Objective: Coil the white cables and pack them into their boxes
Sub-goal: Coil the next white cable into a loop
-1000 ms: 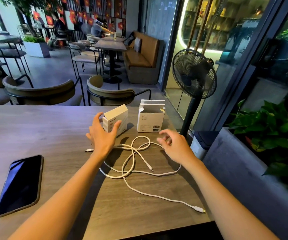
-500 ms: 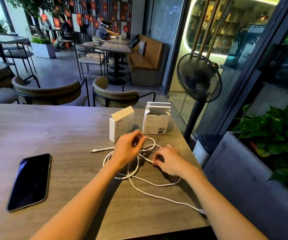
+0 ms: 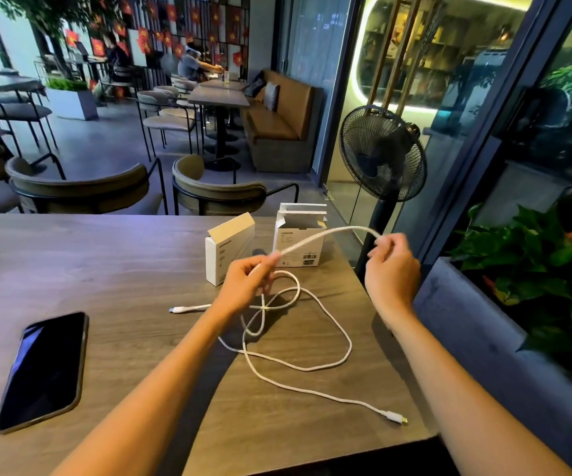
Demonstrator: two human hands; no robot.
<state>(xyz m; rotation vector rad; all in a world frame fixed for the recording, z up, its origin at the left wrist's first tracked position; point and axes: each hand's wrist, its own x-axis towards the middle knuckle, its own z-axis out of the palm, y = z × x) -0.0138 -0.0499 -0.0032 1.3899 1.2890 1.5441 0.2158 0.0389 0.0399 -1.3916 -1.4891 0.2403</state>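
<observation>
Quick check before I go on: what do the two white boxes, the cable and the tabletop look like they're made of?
Boxes: thin matte white card, judging by the folded flaps. Cable: smooth white sheath, probably rubbery plastic, since it bends in soft loops. Table: grey-brown wood grain, matte; solid wood or laminate can't be told.

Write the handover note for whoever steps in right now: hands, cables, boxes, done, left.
Left hand pinches a white cable; right hand grips the same cable, lifted in an arc between them. The rest of the cabling lies loose and tangled on the table. Two white boxes stand open behind, nothing visibly packed.
Done: one cable picked up.
Left: coil the cables, box them.
</observation>
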